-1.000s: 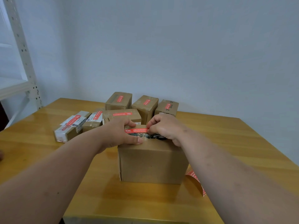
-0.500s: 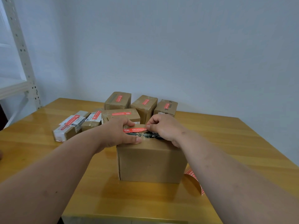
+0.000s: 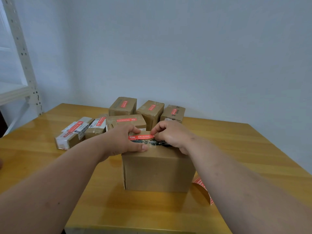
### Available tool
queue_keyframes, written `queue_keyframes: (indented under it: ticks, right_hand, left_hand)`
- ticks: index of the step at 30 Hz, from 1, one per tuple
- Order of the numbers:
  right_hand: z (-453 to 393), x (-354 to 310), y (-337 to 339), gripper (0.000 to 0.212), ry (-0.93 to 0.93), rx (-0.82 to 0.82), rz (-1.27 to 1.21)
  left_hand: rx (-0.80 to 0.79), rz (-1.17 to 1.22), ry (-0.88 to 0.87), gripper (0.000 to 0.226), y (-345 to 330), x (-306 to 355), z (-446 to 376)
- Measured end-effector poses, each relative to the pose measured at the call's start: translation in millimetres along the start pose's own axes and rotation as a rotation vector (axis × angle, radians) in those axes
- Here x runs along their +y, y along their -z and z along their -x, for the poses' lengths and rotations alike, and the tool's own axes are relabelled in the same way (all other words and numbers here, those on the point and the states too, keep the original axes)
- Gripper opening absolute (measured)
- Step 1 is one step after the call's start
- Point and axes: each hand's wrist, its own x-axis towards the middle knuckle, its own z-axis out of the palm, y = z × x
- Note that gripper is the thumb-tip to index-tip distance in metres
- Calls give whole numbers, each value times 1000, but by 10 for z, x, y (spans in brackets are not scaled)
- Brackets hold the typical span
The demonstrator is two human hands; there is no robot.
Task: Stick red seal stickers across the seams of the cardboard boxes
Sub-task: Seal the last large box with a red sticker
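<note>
My left hand grips the near box's top corner, thumb flat along its edge; the red seal sticker lies across its top; my right hand's fingertips pinch the sticker's right end

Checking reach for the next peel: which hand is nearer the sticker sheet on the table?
Right. The sticker sheet lies beside the box, under the right forearm; the right hand is atop the box above it, the left hand farther away, at the box's left.
</note>
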Motion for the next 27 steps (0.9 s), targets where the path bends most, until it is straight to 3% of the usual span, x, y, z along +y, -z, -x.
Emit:
queue_keyframes:
  ticks: [27]
  right_hand:
    - [-66, -35, -35, 18, 3, 12, 61]
  left_hand:
    - [6, -37, -14, 71, 8, -39, -33]
